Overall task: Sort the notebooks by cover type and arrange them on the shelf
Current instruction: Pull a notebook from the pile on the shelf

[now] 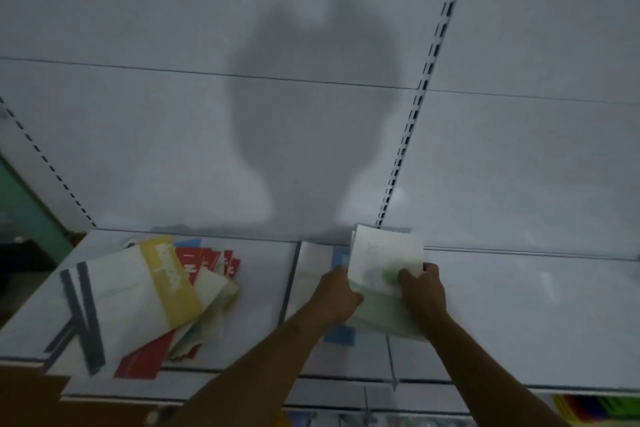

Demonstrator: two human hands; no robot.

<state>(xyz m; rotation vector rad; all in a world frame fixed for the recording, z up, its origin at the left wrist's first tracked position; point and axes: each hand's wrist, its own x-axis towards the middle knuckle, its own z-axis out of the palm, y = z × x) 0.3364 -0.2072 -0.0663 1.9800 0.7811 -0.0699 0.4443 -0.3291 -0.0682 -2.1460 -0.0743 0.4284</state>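
- Holding a small stack of pale green-and-white notebooks (384,274) upright on the shelf (519,305), both hands grip it: left hand (337,295) pinching its left edge, right hand (424,291) curled round its right edge.
- Beneath the grip, a blue-marked notebook (341,334) lies flat.
- Far left of the grip, a loose pile (145,298) of white, yellow-banded and red covers looks unsorted.
- Judging by this, sorting is in its early part; most remains.

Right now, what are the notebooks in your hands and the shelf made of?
The notebooks look like paper with thin, soft covers: the top one bends upward where both hands, left and right, hold it. The shelf looks like white painted metal, smooth with a faint sheen, though the dim light leaves that uncertain.
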